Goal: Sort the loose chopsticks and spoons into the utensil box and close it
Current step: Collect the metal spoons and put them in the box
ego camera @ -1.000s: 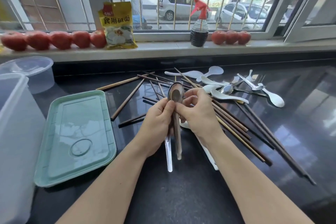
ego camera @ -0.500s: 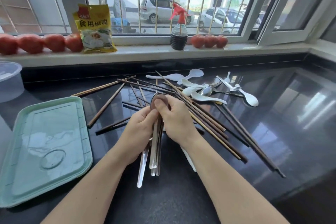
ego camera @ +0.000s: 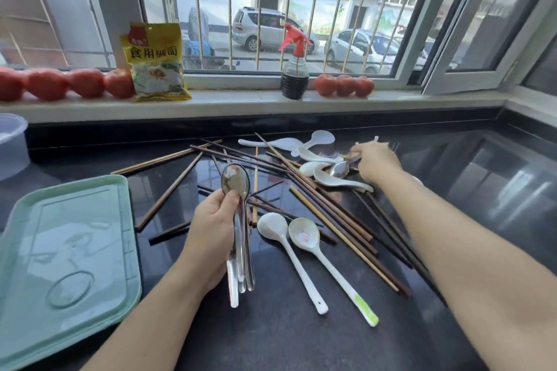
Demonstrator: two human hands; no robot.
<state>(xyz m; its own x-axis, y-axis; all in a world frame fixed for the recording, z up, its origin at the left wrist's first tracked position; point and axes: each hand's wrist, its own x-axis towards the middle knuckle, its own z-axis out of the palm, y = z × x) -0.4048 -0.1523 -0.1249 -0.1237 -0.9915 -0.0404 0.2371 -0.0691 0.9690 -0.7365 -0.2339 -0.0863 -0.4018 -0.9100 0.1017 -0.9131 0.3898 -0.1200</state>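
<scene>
Left hand (ego camera: 215, 229) gripping stacked shiny metal spoons (ego camera: 238, 220), bowls up, at 6 o'clock of the scattered chopsticks (ego camera: 325, 211). Right hand (ego camera: 375, 159), blurred, touching another metal spoon (ego camera: 340, 169) at 2 o'clock; grasp unclear.

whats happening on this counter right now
A person is gathering scattered utensils on a dark counter. The left hand grips a stacked bundle of metal spoons, while the right hand reaches into the far pile at another metal spoon. Loose chopsticks and white spoons lie all over, and the green lid lies flat at the left, off its box.
</scene>
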